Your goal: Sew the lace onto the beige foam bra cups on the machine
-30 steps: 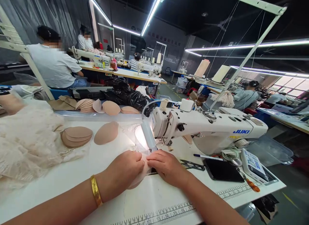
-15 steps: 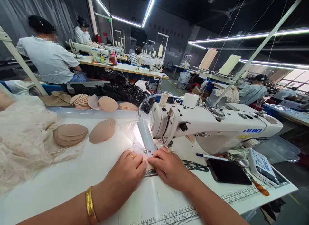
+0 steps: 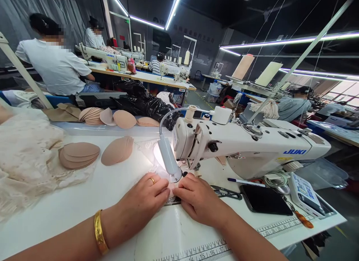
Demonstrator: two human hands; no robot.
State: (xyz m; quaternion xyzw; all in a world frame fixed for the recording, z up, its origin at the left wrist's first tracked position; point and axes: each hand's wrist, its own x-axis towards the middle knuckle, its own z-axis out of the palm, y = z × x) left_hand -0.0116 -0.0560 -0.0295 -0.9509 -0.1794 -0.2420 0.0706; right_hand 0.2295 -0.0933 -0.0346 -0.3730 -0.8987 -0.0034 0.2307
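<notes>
My left hand (image 3: 144, 201) and my right hand (image 3: 198, 199) lie side by side on the white table (image 3: 117, 190), fingers pressed down on a small pale fabric piece (image 3: 170, 189) under the needle of the white JUKI sewing machine (image 3: 246, 149). Most of the piece is hidden beneath my fingers. A gooseneck lamp (image 3: 168, 158) shines right above it. A gold bangle is on my left wrist and a ring on one finger.
Stacks of beige bra cups (image 3: 78, 155) and a single cup (image 3: 117, 150) lie to the left, beside a heap of cream lace (image 3: 25, 156). A black phone (image 3: 265, 205), pen (image 3: 245, 182) and scissors (image 3: 224, 193) lie to the right. Other people sit at machines behind.
Both hands have slid a little forward toward the needle with the fabric; the beige piece seen earlier under my left palm is now out of sight. The view shifted slightly.
</notes>
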